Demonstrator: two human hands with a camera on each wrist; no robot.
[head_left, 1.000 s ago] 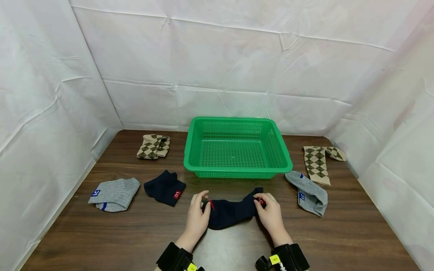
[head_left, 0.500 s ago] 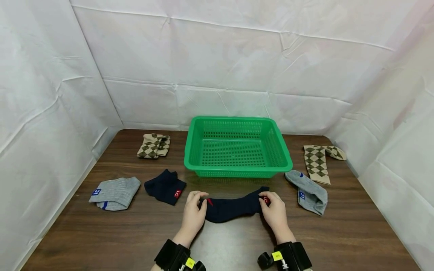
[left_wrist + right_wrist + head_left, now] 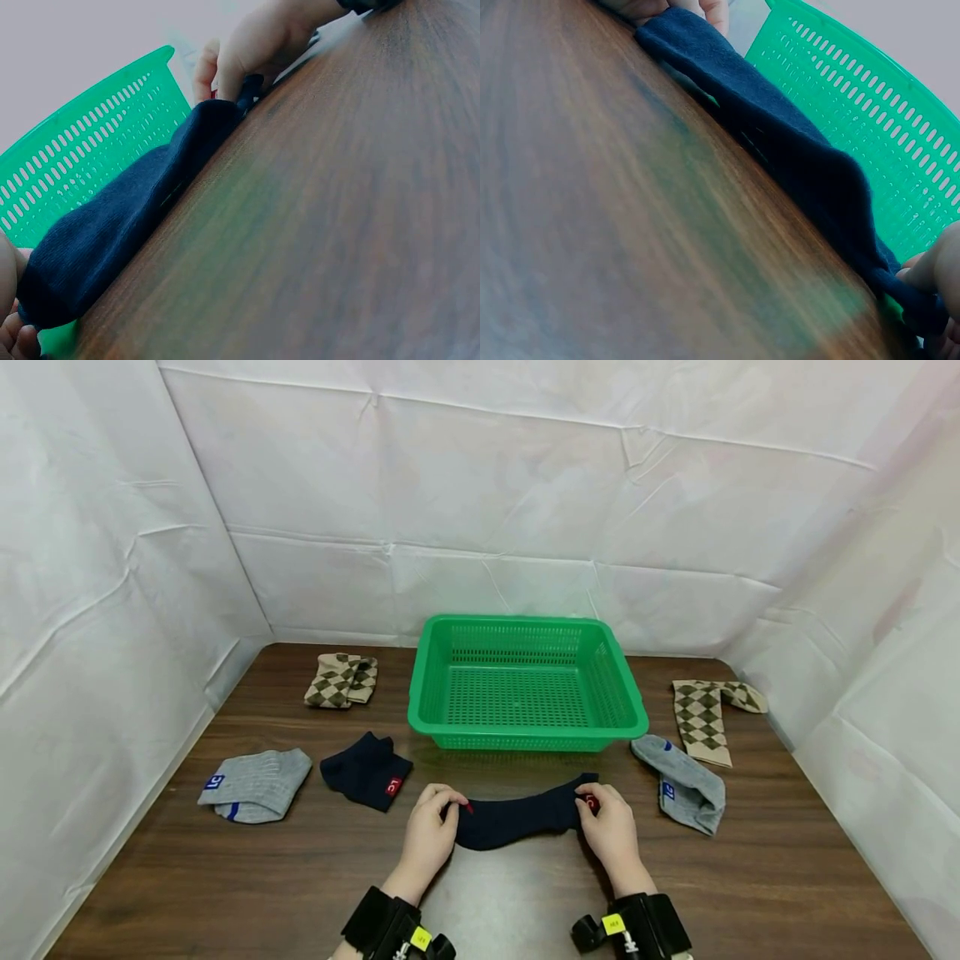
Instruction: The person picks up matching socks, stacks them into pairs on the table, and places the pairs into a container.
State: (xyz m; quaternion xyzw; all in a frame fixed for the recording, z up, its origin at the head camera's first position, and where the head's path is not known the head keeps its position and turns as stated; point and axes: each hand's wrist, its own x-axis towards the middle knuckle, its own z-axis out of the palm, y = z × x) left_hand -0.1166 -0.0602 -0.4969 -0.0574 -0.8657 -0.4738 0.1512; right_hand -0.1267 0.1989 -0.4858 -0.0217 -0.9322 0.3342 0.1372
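Observation:
A navy sock with red marks stretches between my two hands at the front middle of the table. My left hand pinches its left end, near a small red patch. The other end, by a red label, is pinched by my right hand. In the left wrist view the sock spans from one hand to the other, close above the wood or lightly touching it. The right wrist view shows the sock from the other side, with narrow gaps under it. Some fingertips are hidden behind the cloth.
Behind the hands stands a green basket. Left lie a folded navy sock, a grey sock and an argyle sock. Right lie another grey sock and another argyle sock. White sheets enclose the table.
My hands have moved apart, left hand leftward and right hand rightward, drawing the navy sock straighter. Its lower edge now lies slightly farther from me. Left fingers have shifted over the red patch.

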